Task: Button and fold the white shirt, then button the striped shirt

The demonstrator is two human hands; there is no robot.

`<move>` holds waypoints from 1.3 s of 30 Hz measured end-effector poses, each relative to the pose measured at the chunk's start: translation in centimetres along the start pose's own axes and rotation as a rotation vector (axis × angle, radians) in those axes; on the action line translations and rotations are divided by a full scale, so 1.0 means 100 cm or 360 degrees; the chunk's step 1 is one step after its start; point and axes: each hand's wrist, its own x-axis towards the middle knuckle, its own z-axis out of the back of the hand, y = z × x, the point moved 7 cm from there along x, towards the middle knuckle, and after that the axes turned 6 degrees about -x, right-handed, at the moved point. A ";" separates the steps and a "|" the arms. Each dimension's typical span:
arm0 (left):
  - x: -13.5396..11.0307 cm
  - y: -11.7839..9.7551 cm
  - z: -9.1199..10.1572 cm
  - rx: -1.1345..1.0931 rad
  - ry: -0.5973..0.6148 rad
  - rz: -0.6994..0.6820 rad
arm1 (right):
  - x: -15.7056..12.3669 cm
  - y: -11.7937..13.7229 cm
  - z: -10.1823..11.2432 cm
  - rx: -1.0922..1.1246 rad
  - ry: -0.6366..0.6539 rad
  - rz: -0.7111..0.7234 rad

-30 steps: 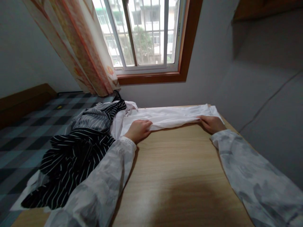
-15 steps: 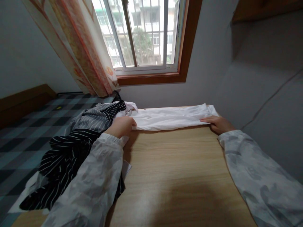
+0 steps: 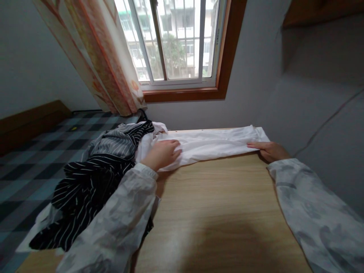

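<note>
1. Along the far edge of the light-brown wooden table (image 3: 213, 204), a long strip of thin white cloth (image 3: 210, 144) lies from left to right, softly wrinkled. Its near edge slants, so the strip is wider toward the left.

2. Upon its left part we rest our left hand (image 3: 160, 154), back side up, with the fingers bent and close together on the fabric. Whether these fingers pinch a layer or only press it, we are not able to say.

3. At the near right corner is our right hand (image 3: 274, 151), one finger straight along the top of the cloth. It may be a light pinch, but the underside is hidden, so we are not certain.

4. From this we judge that the step in hand is to straighten the strip. The next move, in our opinion, calls for gentle, equal tension and for care that the left side comes level with the right.

5. Just beyond the left hand begins a loose pile: a black garment with thin white stripes (image 3: 93, 189) and some pale fabrics (image 3: 159, 128). Where the strip ends among them is unclear.

6. Farther left is a bed with a dark checked cover (image 3: 25, 178); behind everything, a wood-framed window (image 3: 182, 57).
</note>
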 end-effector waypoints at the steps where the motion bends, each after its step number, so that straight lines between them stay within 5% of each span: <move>1: 0.002 -0.017 -0.011 -0.0114 -0.0065 -0.0169 | -0.001 0.001 -0.002 0.0027 0.0043 0.0014; 4: 0.005 -0.042 -0.052 -0.0305 0.0000 -0.0368 | -0.007 0.003 -0.004 0.0125 0.0148 0.0090; 7: 0.008 -0.029 -0.080 -0.0330 0.0138 -0.0266 | -0.014 -0.001 -0.001 0.0182 0.0169 0.0122; 12: 0.010 0.013 -0.087 -0.0253 0.0104 0.0028 | -0.025 -0.004 -0.001 0.0180 0.0200 0.0188; 15: 0.009 0.015 -0.082 -0.0208 -0.0010 0.0091 | -0.031 0.009 0.001 0.0063 0.0171 0.0248; 20: 0.006 -0.010 -0.067 -0.0230 -0.0247 -0.0075 | -0.023 0.074 0.001 -0.0071 0.0106 0.0354; 24: 0.008 -0.028 -0.073 -0.0327 -0.0077 -0.0356 | 0.009 0.151 -0.014 0.0089 0.0120 0.0488; 28: 0.009 -0.026 -0.081 -0.0335 0.0049 -0.0364 | 0.045 0.200 -0.038 0.0185 0.0184 0.0585; 33: 0.007 -0.023 -0.080 -0.0322 0.0089 -0.0336 | 0.063 0.179 -0.064 0.0048 0.0270 0.0357; 39: 0.007 -0.007 -0.083 -0.0270 0.0020 0.0021 | 0.047 0.093 -0.059 -0.0126 0.0273 0.0079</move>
